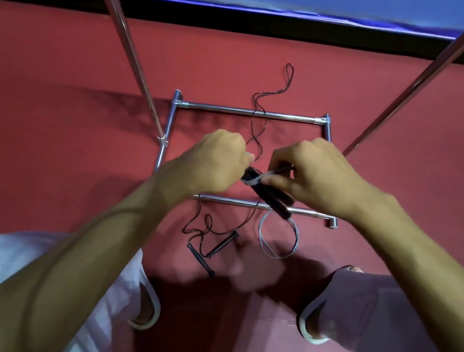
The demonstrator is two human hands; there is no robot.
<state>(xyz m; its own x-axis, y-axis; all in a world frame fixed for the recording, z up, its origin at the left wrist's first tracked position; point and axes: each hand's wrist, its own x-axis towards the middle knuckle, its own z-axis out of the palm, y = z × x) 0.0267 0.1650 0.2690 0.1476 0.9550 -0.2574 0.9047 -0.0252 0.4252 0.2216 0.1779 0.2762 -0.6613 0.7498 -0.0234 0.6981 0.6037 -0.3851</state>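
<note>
Two black skipping-rope handles (273, 199) are held together in mid-air above a red carpet. My left hand (217, 163) grips their upper end. My right hand (311, 173) pinches a pale grey cord (255, 179) that crosses the handles. The rest of this cord hangs below in a loop (278, 236). A second skipping rope lies on the floor: its thin black cord (257, 124) runs away from me and its two black handles (212, 251) lie close to my knees.
A chrome tube frame (251, 113) stands on the carpet under my hands, with two slanted chrome poles (120, 26) rising left and right. My knees in light shorts fill the lower corners. A blue mat edge runs along the back.
</note>
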